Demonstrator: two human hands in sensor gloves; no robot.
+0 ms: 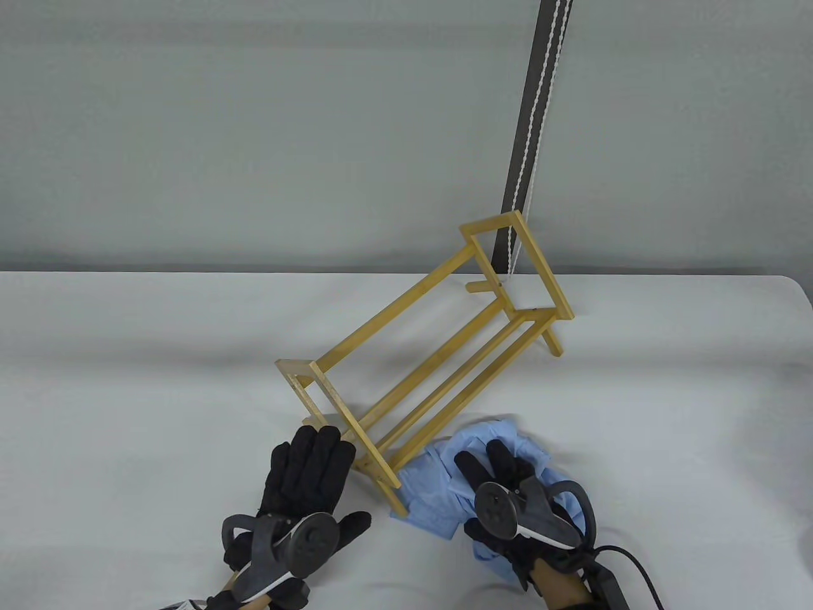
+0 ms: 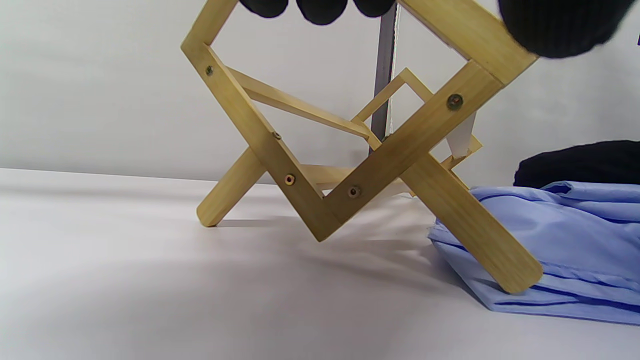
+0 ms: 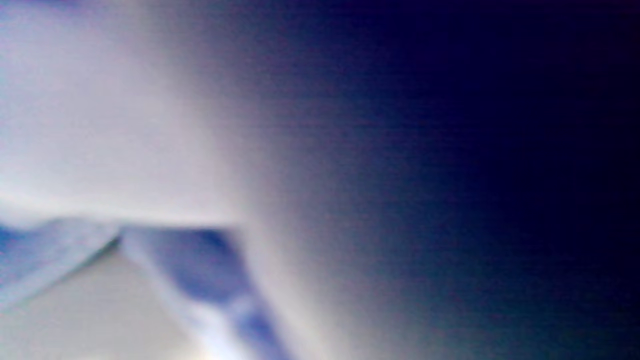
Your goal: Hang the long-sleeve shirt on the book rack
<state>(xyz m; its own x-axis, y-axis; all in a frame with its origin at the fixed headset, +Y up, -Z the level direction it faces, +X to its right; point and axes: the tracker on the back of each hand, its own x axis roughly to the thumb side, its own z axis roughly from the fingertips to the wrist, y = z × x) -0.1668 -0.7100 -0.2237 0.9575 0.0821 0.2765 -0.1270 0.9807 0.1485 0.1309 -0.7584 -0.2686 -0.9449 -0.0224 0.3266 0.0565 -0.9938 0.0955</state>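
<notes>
2 hands are low on my counter (image 1: pixel 127 381): left hand (image 1: pixel 298 489) spread flat beside the book rack (image 1: pixel 432 356), right hand (image 1: pixel 508 489) pressing on the crumpled shirt (image 1: pixel 438 489) by its foot.

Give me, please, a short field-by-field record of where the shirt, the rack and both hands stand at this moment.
shirt: light blue long-sleeve shirt, bunched on the table, not on the rack
rack: wooden book rack, standing, set diagonally; one near foot rests against or on the shirt's edge
left hand: left hand, fingers flat and extended by the rack's near end
right hand: right hand, on top of the shirt; the grip itself is not visible
right wrist view: blurred, only blue cloth
</notes>
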